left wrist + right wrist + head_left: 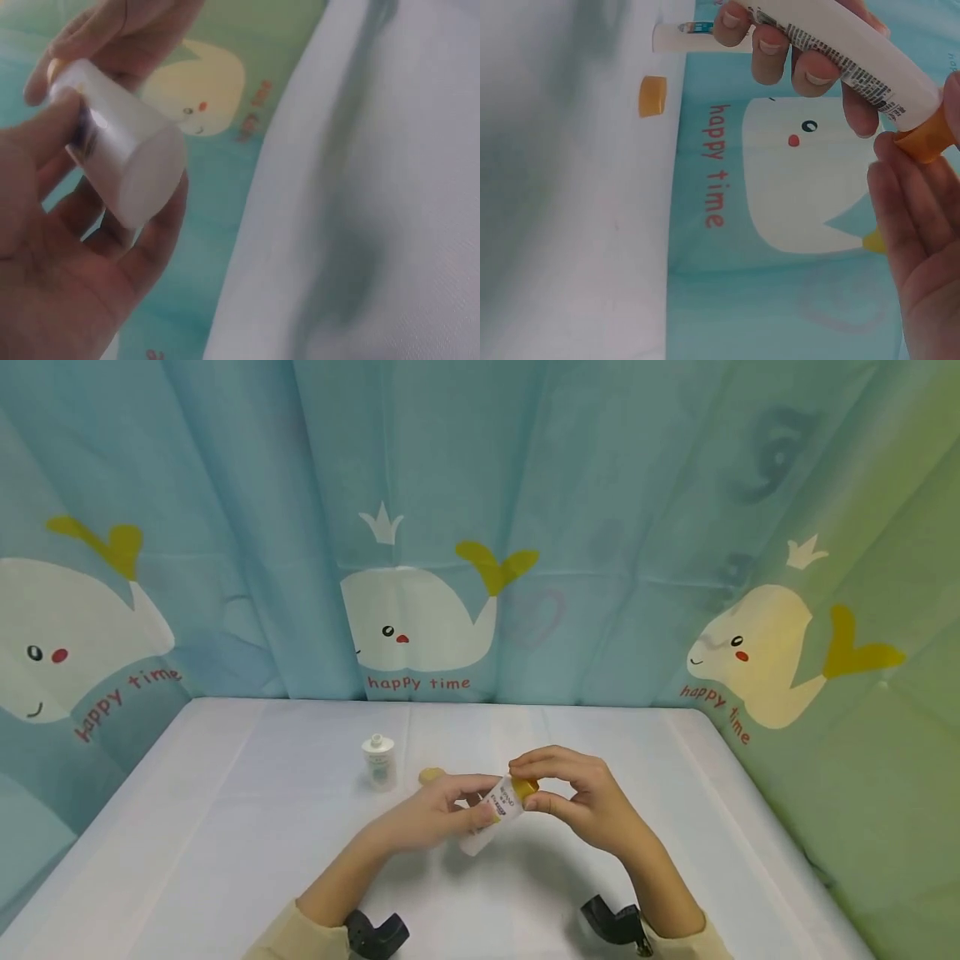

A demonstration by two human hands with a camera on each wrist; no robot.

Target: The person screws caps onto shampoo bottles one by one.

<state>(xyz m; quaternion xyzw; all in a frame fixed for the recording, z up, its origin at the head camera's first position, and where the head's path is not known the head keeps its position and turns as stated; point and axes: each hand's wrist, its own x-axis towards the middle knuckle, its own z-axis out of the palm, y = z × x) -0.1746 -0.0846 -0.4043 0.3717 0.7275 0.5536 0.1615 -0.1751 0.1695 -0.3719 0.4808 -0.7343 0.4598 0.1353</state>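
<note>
A white bottle [504, 800] with dark print and an orange-yellow cap [524, 786] is held tilted above the table. My left hand [435, 814] grips the bottle's body, thumb on its label, as the left wrist view shows from the base end. With thumb and fingertips my right hand [581, 793] pinches the cap; in the right wrist view the cap [928, 137] sits at the bottle's end. Whether it is loose or tight, I cannot tell. The bottle's far side is covered by my left fingers.
A second white bottle [380, 763], capless with its small nozzle showing, stands upright on the white table [247, 827]. Near it lies a loose orange-yellow cap [652, 96]. Behind the table hangs a blue-green curtain [600, 510] printed with whales.
</note>
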